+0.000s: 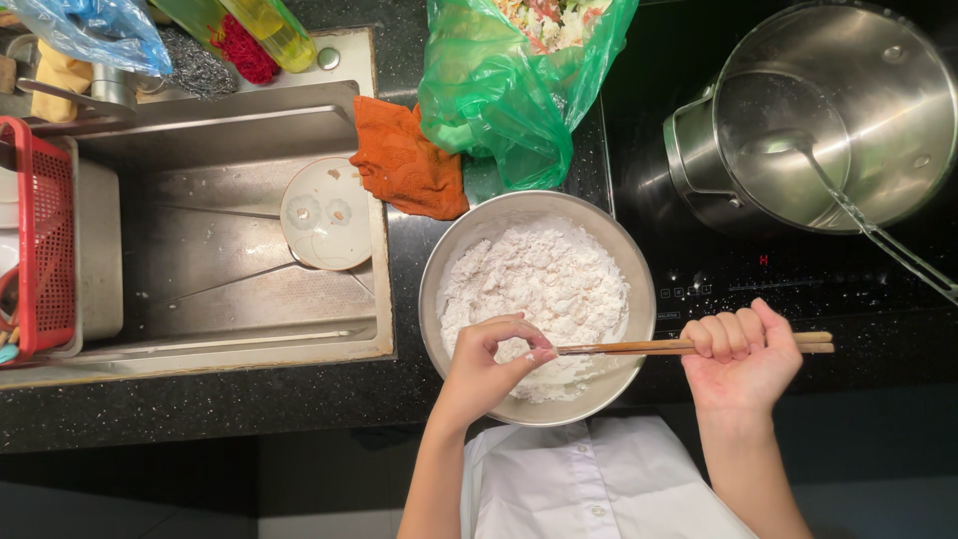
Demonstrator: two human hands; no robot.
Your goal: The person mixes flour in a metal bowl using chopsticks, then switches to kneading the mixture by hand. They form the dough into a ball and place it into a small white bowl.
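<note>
Two hands work over a metal bowl (pixel 631 262) of white flour (pixel 539 284) on the dark bench (pixel 200 399); the right hand (pixel 740 351) is clenched round a pair of chopsticks (pixel 639 347), held level over the bowl's near edge; the left hand (pixel 489 364) pinches their tips; a pot (pixel 898 130) with a ladle (pixel 848 205) stands behind; a sink (pixel 230 289) lies left, holding a small plate (pixel 326 214)

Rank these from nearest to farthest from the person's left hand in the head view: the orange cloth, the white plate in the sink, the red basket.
Measured from the left hand:
1. Orange cloth, on the counter above the hand.
2. White plate, in the sink, up and left.
3. Red basket, at the far left edge.
</note>
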